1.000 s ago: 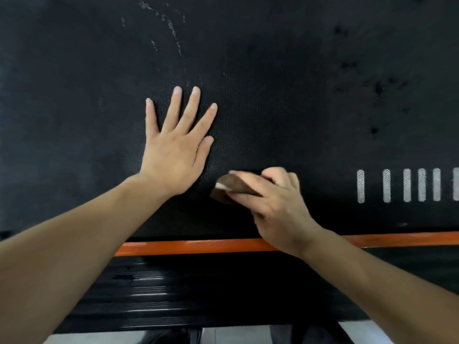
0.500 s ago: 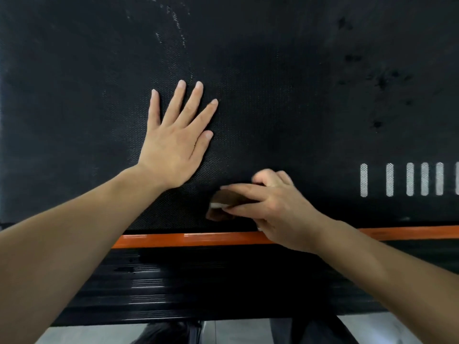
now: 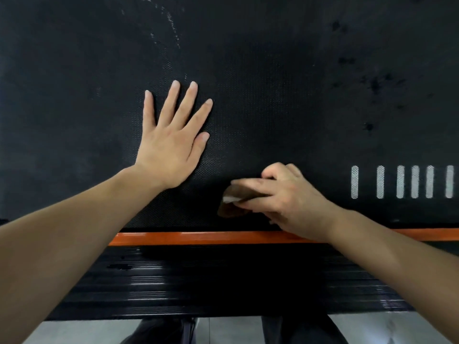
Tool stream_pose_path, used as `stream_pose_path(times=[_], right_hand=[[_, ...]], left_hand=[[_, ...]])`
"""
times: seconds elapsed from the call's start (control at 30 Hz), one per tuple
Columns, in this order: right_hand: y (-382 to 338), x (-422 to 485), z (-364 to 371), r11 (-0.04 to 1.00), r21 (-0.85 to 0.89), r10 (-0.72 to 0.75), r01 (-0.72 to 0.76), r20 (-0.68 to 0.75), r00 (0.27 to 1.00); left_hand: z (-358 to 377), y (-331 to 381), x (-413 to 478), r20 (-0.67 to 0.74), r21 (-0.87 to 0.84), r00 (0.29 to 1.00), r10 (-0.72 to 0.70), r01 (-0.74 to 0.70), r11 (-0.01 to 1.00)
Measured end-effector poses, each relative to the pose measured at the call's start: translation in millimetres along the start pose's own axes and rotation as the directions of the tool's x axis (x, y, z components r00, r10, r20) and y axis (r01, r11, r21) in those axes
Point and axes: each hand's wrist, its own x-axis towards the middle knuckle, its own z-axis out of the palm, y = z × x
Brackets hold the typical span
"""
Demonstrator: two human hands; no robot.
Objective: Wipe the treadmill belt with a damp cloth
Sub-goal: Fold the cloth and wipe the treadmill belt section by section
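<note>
The black textured treadmill belt [image 3: 273,83] fills the upper part of the view. My left hand [image 3: 171,142] lies flat on it, palm down, fingers spread. A small folded brown cloth with a white edge [image 3: 232,203] sits on the belt near its front edge. My right hand [image 3: 285,197] holds the cloth, fingers laid over its top and thumb underneath, pressing it onto the belt. Most of the cloth is hidden under that hand.
An orange strip [image 3: 198,238] borders the belt's near edge, with a black ribbed side rail [image 3: 211,281] below it. White bar markings [image 3: 402,181] stand at the right. Dark spots [image 3: 372,83] and pale streaks [image 3: 171,23] mark the belt. Grey floor and dark shoes [image 3: 159,331] show at the bottom.
My right hand has slid the cloth toward me, down to near the orange strip, and slightly right. My left hand has stayed flat in the same place.
</note>
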Motion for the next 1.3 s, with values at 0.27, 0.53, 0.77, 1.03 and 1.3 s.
stream_pose_path(times=[0.27,0.53,0.77,1.03,1.3], right_hand=[[31,-8,-6,0.929,0.012,0.351,-0.37,-0.34,0.872],[126,9,-57,0.853,-0.005,0.452,-0.522,-0.493,0.744],[84,-21,-32,0.918,-0.069,0.332,-0.392,-0.409,0.85],[193,68,-96,0.675,0.079,0.625,-0.734,-0.589,0.512],[155,38,-76,0.88,-0.101,0.37,-0.463,-0.466,0.804]], left_hand=[[0,16,19,0.012,-0.034,0.996,-0.084,0.084,0.996],[2,45,70,-0.002,-0.053,0.996,-0.089,0.088,0.995],[6,65,95,0.029,-0.015,0.987,-0.16,0.16,0.987],[2,62,106,0.05,-0.007,0.991,-0.121,0.122,0.993],[-2,65,179,0.03,0.019,0.98,-0.198,0.197,0.98]])
